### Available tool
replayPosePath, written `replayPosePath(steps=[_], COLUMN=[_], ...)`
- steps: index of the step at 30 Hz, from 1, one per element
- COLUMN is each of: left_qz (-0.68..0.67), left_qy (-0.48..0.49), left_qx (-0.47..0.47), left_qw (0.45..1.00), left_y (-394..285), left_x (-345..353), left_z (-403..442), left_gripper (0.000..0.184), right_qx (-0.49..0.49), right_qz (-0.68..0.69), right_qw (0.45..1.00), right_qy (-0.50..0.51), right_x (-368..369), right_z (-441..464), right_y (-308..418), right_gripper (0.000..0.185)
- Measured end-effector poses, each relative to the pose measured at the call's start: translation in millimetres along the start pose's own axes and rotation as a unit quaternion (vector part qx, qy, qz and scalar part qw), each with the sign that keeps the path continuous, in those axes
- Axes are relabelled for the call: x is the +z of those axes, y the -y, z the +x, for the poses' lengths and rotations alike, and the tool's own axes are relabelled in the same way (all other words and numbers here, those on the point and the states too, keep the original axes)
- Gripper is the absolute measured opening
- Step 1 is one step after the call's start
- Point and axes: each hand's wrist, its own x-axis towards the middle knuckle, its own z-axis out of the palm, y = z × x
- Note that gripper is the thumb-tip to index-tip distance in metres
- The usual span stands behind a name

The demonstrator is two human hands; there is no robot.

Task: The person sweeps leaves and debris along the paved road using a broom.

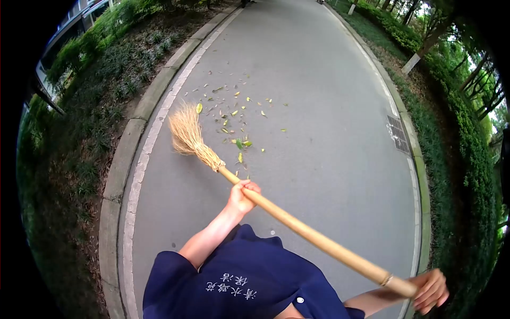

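Observation:
A straw broom [303, 229] with a long bamboo handle slants across the view from the lower right to the upper left. My left hand [243, 194] is closed round the lower part of the handle, a little above the binding. At the handle's top end, my right hand [431, 291] has its fingers curled around the tip. The broom's bristles [186, 130] fan out at the left side of the road. Scattered green and yellow leaves [239, 143] lie on the asphalt just right of the bristles and farther ahead.
The grey road [319, 106] runs ahead between stone curbs. A left curb [139, 114] borders a planted bed [90, 122]. On the right, a drain grate [397, 134] sits beside the curb, with grass, a hedge [462, 138] and a tree trunk [411, 63] beyond.

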Motion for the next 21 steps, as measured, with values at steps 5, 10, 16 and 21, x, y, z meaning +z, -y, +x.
replayPosePath(steps=[5,10,16,21], left_qz=[0.106,0.064,0.000,0.016], left_qy=[0.036,-0.150,-0.121,0.006], left_qx=[0.074,-0.107,-0.204,-0.342], left_qw=[0.991,0.981,0.971,0.939], left_y=[80,145,192,227], left_x=[13,-1,37,138], left_z=[76,153,308,446], left_gripper=[0.012,0.016,0.016,0.016], right_qx=[0.088,0.303,0.354,0.289], right_qz=[-0.293,-0.200,-0.287,-0.297], right_qw=[0.859,0.791,0.814,0.854], right_qy=[-0.412,-0.493,-0.359,-0.314], right_x=[-144,-381,-547,-557], right_z=[39,32,120,207], right_y=[-50,-81,-161,-141], right_gripper=[0.021,0.017,0.021,0.014])
